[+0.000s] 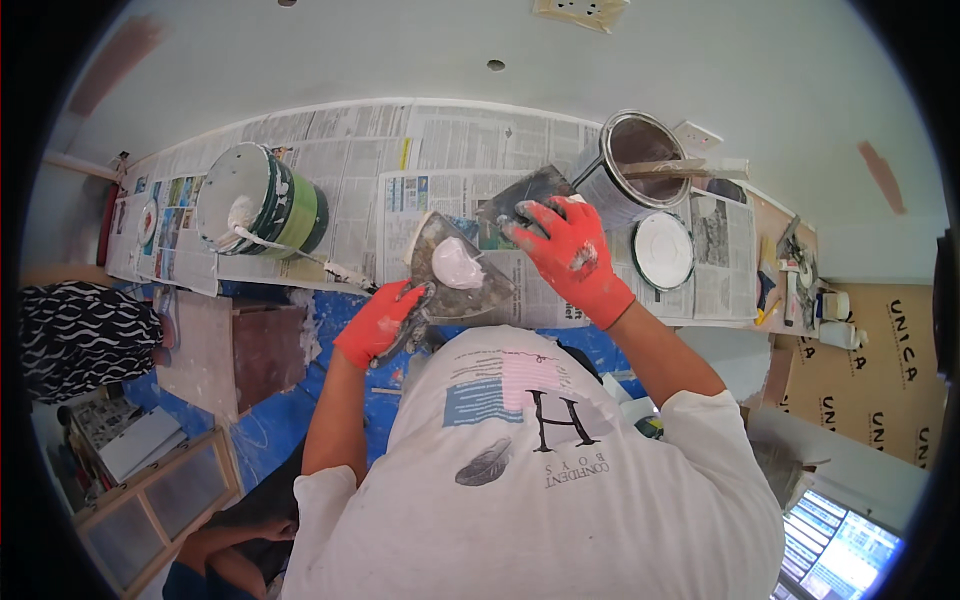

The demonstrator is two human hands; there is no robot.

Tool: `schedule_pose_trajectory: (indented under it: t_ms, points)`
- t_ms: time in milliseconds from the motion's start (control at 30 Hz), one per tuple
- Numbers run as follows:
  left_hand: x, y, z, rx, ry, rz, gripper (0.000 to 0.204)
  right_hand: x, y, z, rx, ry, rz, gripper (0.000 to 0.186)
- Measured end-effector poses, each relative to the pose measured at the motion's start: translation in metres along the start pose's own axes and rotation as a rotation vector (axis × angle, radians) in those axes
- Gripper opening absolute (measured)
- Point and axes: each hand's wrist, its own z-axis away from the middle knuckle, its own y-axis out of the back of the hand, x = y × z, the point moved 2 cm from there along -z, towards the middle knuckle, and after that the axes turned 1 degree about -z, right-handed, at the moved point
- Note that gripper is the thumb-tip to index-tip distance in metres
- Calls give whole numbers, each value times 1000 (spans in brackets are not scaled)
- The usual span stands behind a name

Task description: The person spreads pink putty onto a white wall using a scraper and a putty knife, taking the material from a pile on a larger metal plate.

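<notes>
Our left hand grips a putty-loaded trowel, our right hand clutches a scraper beside the green-labelled bucket and open tin.

Lighting: bright, even, diffuse; source not seen. Shadows: soft, faint, under open metal paint can and white-and-green plastic bucket. Glare: mild on can rim. Focus: sharp at centre, slight softening toward rim. Distortion: strong fisheye; newspaper sheets' edges bow; black circular vignette at corners.
</notes>
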Motion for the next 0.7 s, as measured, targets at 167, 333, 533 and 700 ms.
schedule_pose_trajectory:
  t_ms: [167,333,533,700]
  points:
    - [-24,-6,4,88,44,41,54,1,10,12,19,-7,25,33]
    - [-29,-20,-12,215,224,541,47,27,-4,36,-43,-850,-770,34]
    - [-20,-39,-50,391,239,1362,47,18,-93,73,-369,-808,-660,49]
    - [-44,-49,-56,345,361,1347,47,-12,-124,96,-502,-943,-377,54]
